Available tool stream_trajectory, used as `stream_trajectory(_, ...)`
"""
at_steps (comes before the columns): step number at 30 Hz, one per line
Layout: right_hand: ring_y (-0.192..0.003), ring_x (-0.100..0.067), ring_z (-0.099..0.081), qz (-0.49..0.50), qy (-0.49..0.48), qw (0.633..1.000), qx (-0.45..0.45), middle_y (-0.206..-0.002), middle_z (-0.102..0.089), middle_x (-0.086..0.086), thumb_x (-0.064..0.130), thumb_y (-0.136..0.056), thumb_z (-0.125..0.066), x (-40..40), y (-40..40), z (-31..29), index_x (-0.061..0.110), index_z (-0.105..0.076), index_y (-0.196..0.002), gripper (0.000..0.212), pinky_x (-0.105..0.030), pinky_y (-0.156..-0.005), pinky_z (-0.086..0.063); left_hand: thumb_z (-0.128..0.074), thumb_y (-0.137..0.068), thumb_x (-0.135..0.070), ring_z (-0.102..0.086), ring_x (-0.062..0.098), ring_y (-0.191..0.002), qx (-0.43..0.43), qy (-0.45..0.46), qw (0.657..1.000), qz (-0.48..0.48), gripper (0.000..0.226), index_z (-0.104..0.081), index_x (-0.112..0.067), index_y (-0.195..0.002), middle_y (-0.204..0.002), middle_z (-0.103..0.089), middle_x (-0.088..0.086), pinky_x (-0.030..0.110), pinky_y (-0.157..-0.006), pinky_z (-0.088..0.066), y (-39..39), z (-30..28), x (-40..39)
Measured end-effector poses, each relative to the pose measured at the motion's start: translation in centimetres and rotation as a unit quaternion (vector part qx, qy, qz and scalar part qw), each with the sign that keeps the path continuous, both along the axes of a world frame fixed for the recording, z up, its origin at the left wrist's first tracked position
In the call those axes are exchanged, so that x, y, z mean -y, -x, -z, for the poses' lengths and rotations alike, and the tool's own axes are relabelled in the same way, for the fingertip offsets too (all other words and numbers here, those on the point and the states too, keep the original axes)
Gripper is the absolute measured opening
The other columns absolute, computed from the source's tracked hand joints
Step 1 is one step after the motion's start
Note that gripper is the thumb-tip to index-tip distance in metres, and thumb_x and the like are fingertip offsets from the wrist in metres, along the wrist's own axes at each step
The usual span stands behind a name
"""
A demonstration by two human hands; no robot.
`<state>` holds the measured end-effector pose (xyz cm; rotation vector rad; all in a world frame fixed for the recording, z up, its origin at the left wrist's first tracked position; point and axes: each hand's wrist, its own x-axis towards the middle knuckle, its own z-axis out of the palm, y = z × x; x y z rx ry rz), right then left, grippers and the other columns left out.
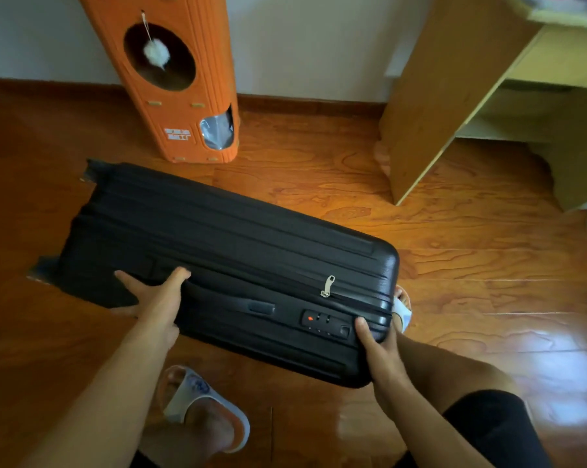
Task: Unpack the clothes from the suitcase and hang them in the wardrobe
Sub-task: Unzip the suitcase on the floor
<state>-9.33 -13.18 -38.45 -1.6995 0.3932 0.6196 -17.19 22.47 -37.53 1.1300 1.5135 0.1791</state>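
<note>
A black hard-shell suitcase (224, 238) lies closed on its side on the wooden floor, zipped, with a silver zipper pull (327, 286) and a combination lock (324, 321) facing me. My left hand (153, 295) grips its near edge left of the side handle, thumb on top. At the near right corner my right hand (374, 346) holds the case, fingers wrapped round the corner. No clothes are visible.
An orange cat tower (177, 79) stands against the back wall behind the suitcase. A light wooden shelf unit (454, 96) stands at the right. My feet in white slippers (204, 403) are near the case on the glossy wood floor (471, 282).
</note>
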Motion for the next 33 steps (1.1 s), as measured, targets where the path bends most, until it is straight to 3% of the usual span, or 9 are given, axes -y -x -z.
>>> stream_trajectory(3,-0.117,-0.012,-0.063,0.002,-0.003,1.0,0.021,-0.124,-0.067,0.014,0.069,-0.065,-0.079,0.6,2.2,1.2,0.053,-0.048,-0.133,0.076,-0.048,-0.102,-0.051,-0.084,-0.051,-0.048,-0.018,0.043,-0.152,0.02,-0.005,1.0,-0.022,0.129,0.009,-0.076,-0.137,-0.169,0.013,0.004,0.069,-0.109,-0.035,3.1,1.2,1.3)
stream_trajectory(7,-0.116,-0.011,-0.064,-0.021,-0.027,0.998,0.048,-0.123,-0.068,0.013,0.049,-0.081,-0.073,0.9,2.2,1.5,0.051,-0.051,-0.133,0.056,-0.046,-0.1,-0.053,-0.083,-0.075,-0.037,-0.013,0.042,-0.153,0.057,-0.012,0.996,-0.062,0.118,0.007,-0.071,-0.143,-0.167,0.022,0.003,0.067,-0.112,-0.034,4.6,1.8,3.0)
stream_trajectory(10,-0.103,-0.004,-0.068,-0.02,-0.039,0.998,0.05,-0.118,-0.069,0.01,0.033,-0.091,-0.069,0.4,-0.4,1.1,0.046,-0.055,-0.121,0.036,-0.028,-0.083,-0.058,-0.081,-0.082,-0.033,-0.01,0.042,-0.153,0.071,-0.018,0.994,-0.079,0.116,0.009,-0.064,-0.148,-0.167,0.022,0.007,0.065,-0.115,-0.031,3.8,1.6,4.1)
stream_trajectory(12,-0.1,-0.004,-0.07,-0.031,-0.047,0.997,0.045,-0.12,-0.069,0.005,0.03,-0.092,-0.069,0.2,-2.3,1.0,0.037,-0.055,-0.126,0.037,-0.02,-0.074,-0.057,-0.08,-0.084,-0.031,-0.011,0.045,-0.153,0.068,-0.024,0.992,-0.103,0.115,0.01,-0.061,-0.151,-0.167,0.02,0.01,0.065,-0.114,-0.033,3.4,1.9,4.9)
stream_trajectory(17,-0.092,-0.007,-0.072,-0.054,-0.083,0.994,0.036,-0.112,-0.072,0.003,0.015,-0.095,-0.065,-1.6,-5.5,1.6,0.026,-0.054,-0.128,0.037,-0.024,-0.068,-0.06,-0.085,-0.072,-0.036,-0.014,0.045,-0.152,0.1,-0.004,0.987,-0.124,0.125,0.012,-0.066,-0.146,-0.167,0.02,0.012,0.067,-0.112,-0.035,2.9,3.5,3.7)
stream_trajectory(22,-0.118,-0.02,-0.065,-0.075,-0.126,0.989,0.031,-0.128,-0.067,-0.001,0.02,-0.084,-0.072,-4.2,-6.9,3.7,0.034,-0.048,-0.139,0.061,-0.04,-0.096,-0.053,-0.085,-0.044,-0.053,-0.018,0.044,-0.151,0.11,-0.003,0.989,-0.095,0.133,0.006,-0.076,-0.138,-0.169,0.014,0.009,0.068,-0.111,-0.035,1.4,4.9,-0.9)
stream_trajectory(27,-0.108,-0.008,-0.068,-0.062,-0.11,0.99,0.057,-0.119,-0.071,0.008,0.005,-0.088,-0.068,-5.1,-6.6,3.0,0.041,-0.051,-0.134,0.061,-0.023,-0.084,-0.058,-0.081,-0.078,-0.034,-0.023,0.047,-0.149,0.129,0.024,0.988,-0.085,0.119,0.011,-0.068,-0.146,-0.169,0.012,0.009,0.068,-0.104,-0.042,1.1,3.7,-1.2)
stream_trajectory(30,-0.119,-0.025,-0.063,-0.078,-0.116,0.99,-0.002,-0.126,-0.068,-0.004,-0.003,-0.07,-0.08,-3.8,-4.3,3.9,0.032,-0.051,-0.135,0.079,-0.049,-0.102,-0.05,-0.071,-0.09,-0.016,-0.035,0.053,-0.14,0.107,0.093,0.987,-0.08,0.115,0.015,-0.065,-0.147,-0.168,-0.008,0.017,0.068,-0.089,-0.051,3.6,4.0,-0.9)
stream_trajectory(33,-0.124,-0.033,-0.059,-0.107,-0.111,0.987,-0.05,-0.131,-0.065,-0.01,-0.003,-0.048,-0.094,-2.0,-2.4,6.0,0.031,-0.043,-0.14,0.111,-0.06,-0.106,-0.043,-0.061,-0.093,-0.002,-0.037,0.056,-0.137,0.116,0.152,0.978,-0.08,0.117,0.026,-0.057,-0.148,-0.164,-0.02,0.02,0.074,-0.091,-0.048,6.1,4.8,-0.4)
